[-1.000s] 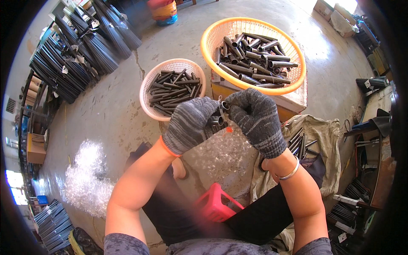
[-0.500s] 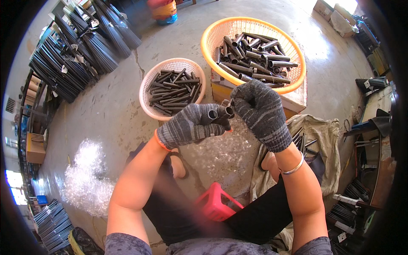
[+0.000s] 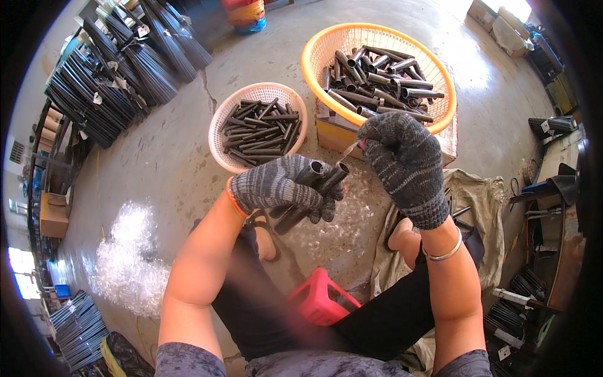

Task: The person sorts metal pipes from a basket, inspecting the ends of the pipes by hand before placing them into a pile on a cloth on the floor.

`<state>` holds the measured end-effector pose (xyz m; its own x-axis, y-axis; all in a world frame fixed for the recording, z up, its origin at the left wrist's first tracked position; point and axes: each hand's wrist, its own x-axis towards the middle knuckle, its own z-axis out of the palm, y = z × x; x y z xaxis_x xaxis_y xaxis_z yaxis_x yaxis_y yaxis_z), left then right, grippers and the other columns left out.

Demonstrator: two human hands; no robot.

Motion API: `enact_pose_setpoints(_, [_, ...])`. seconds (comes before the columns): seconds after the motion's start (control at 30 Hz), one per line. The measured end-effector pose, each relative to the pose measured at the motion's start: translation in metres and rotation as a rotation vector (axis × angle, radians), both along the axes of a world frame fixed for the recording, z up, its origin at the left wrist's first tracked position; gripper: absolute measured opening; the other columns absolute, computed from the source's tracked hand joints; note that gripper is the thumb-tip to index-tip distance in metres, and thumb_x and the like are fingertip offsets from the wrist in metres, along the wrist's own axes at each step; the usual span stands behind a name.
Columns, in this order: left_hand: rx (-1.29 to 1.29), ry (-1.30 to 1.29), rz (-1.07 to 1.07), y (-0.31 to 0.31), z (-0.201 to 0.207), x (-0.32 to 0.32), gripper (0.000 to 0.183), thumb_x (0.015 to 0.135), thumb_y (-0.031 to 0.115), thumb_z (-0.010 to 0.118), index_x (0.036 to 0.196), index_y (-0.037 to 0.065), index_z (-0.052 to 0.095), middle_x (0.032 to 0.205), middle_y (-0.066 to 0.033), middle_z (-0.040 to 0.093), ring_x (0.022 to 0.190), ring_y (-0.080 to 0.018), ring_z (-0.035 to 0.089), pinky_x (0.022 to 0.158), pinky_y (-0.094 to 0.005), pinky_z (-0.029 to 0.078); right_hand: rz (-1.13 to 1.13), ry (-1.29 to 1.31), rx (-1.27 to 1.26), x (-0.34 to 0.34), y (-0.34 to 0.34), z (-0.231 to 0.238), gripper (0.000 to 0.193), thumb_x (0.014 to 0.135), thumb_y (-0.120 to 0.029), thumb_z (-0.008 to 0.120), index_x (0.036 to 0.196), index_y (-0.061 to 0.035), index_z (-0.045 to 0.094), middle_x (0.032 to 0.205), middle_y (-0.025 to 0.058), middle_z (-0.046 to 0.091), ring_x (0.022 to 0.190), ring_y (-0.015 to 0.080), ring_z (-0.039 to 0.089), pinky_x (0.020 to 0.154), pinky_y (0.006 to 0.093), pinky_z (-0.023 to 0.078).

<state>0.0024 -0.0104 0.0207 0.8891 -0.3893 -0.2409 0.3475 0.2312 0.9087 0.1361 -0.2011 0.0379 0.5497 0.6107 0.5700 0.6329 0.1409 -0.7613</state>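
Observation:
My left hand (image 3: 276,182), in a grey knit glove with an orange cuff, is closed around two dark metal tubes (image 3: 321,183). Their open ends point up and away from me, side by side. My right hand (image 3: 407,166), gloved the same way, is a fist around a small tool with a thin, shiny metal blade (image 3: 348,152). A bit of red shows where the blade leaves the fist; the rest of the tool is hidden. The blade's tip is at or close to the mouth of the right-hand tube; whether it touches cannot be made out.
A pale basket (image 3: 217,143) of thin dark tubes stands on the floor; an orange basket (image 3: 308,69) of wider tubes rests on a box (image 3: 342,135). Clear plastic scraps (image 3: 129,261) lie left. A red stool (image 3: 323,298) is between my legs, a cloth sack (image 3: 483,207) right.
The two tubes now slant more upright, showing more of their length below my left hand. My right hand has moved right, away from the tube mouths, and the blade shows more clearly.

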Motion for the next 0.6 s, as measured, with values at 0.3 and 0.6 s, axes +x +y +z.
enact_pose_setpoints(0.3, [0.071,0.117,-0.029,0.004,-0.001,-0.009,0.046,0.082,0.011,0.07,0.123,-0.004,0.056,0.1,-0.0145,0.068,0.09,-0.0204,0.067,0.074,-0.0306,0.056,0.01,0.045,-0.155,0.059,-0.027,0.0,0.009,0.082,0.003,0.067,0.08,-0.0005,0.059,0.084,0.0122,0.065,0.08,0.0228,0.064,0.073,0.0326,0.053])
enact_pose_setpoints(0.6, [0.17,0.095,-0.076,0.002,-0.002,-0.006,0.05,0.079,0.014,0.073,0.121,-0.006,0.056,0.096,-0.0145,0.069,0.073,-0.0169,0.067,0.06,-0.0281,0.055,0.696,0.286,-0.36,0.017,-0.026,0.007,0.013,0.078,0.001,0.071,0.087,-0.0018,0.063,0.116,0.0146,0.062,0.105,0.0286,0.061,0.089,0.0376,0.05])
